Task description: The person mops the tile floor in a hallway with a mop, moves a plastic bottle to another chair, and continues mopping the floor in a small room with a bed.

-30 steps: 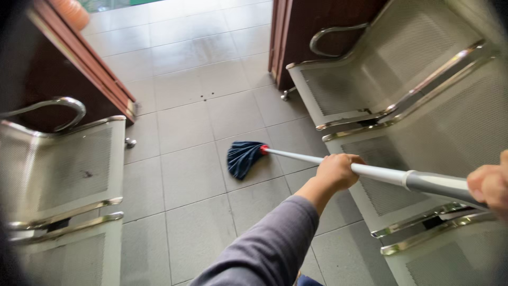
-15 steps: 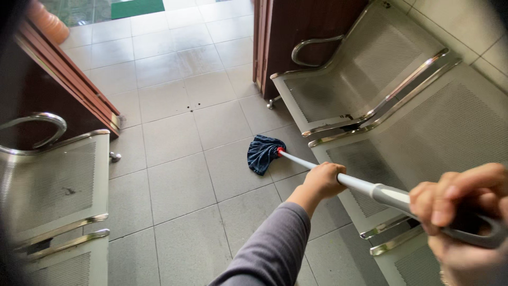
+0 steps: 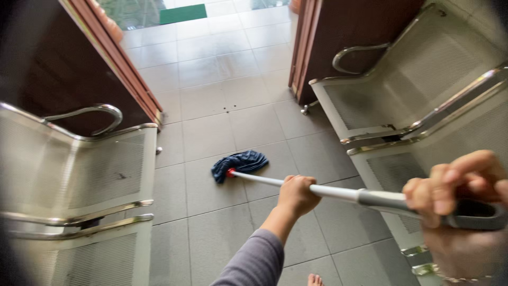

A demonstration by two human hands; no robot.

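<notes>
Floor: grey square tiles, pale grout.
Seating: perforated metal bench left, another right.
Doors: dark wood, open.
Mat: green, beyond doorway.

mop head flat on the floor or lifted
On the floor: the blue mop head lies spread on the grey tiles, its handle slanting down to it.

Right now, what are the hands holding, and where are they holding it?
Both hands hold a mop. The left hand wraps around the middle of the pole, and the right hand holds the dark handle at the end.
</notes>
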